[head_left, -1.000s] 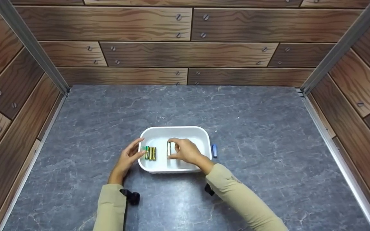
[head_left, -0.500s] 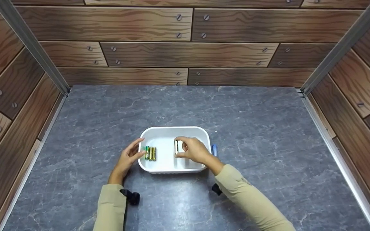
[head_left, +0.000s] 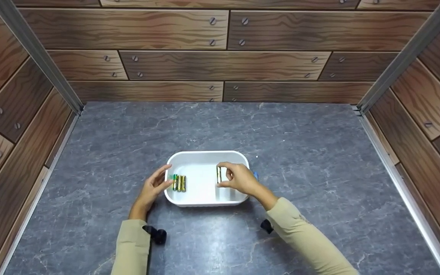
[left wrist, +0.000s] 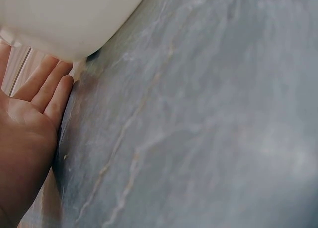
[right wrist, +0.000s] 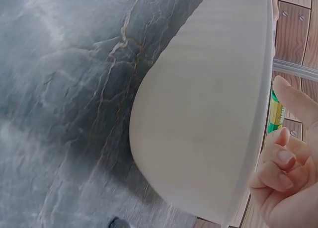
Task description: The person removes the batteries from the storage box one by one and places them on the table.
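Note:
In the head view my right hand (head_left: 243,179) pinches a battery (head_left: 219,175) between thumb and index finger, over the right half of a white tray (head_left: 208,152). The right wrist view shows this battery as green and gold, held by its two ends near the tray's rim, with the other fingers curled. My left hand (head_left: 151,188) rests at the tray's left end, thumb and index finger spread at the rim. From the left wrist, its fingers look straight beside the tray's outer wall (left wrist: 64,19). Several green-gold batteries (head_left: 179,183) lie side by side inside the tray's left end.
A blue cylinder (head_left: 256,175) lies on the grey marbled tabletop (head_left: 319,160) just right of the tray, mostly hidden by my right hand. Wood-patterned walls (head_left: 220,65) with metal corner posts (head_left: 40,57) enclose the table at the back and sides.
My right hand has moved rightward over the tray with the battery, now covering more of the blue cylinder. The left hand, the tray and the batteries at its left end stay in place.

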`<state>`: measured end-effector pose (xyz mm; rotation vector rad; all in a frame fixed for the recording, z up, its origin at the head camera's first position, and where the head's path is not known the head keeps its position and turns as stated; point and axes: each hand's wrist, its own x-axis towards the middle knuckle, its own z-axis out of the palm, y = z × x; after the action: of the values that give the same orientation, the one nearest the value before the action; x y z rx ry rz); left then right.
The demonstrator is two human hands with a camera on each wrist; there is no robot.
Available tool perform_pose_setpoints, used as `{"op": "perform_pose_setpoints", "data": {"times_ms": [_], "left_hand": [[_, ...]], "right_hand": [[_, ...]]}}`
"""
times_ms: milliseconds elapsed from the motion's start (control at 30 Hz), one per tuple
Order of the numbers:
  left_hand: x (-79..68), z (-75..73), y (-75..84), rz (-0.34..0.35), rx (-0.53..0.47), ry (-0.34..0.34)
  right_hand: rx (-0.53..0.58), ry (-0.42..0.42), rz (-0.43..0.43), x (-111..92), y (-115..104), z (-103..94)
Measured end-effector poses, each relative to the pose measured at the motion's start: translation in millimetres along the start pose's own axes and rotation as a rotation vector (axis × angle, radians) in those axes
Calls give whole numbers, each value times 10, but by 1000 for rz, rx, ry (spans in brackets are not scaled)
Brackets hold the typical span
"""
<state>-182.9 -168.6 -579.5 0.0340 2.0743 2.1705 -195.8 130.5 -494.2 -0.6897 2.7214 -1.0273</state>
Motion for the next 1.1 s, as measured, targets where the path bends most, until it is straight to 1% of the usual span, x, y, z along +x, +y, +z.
{"op": "perform_pose_setpoints", "data": {"times_ms": [167, 267, 400, 633, 833, 1000, 1100], "left_hand": [[3, -6, -3, 0, -6, -2], [5, -2, 0, 16, -6, -1], [9, 5, -2, 35, -8, 5], [17, 3, -13, 25, -13, 9], [14, 10, -5, 22, -17, 1], [15, 4, -14, 12, -13, 11], [13, 0, -16, 8, -7, 12]], "right_hand": [[51, 13, -14, -35, 42, -53], [57, 21, -18, -53, 65, -99], [61, 15, 0, -88, 105, -159], [53, 31, -17, -163, 221, -228], [100, 53, -1, -232, 319, -287], [115, 80, -9, -288, 427, -342], [119, 86, 11, -323, 488, -380]]}}
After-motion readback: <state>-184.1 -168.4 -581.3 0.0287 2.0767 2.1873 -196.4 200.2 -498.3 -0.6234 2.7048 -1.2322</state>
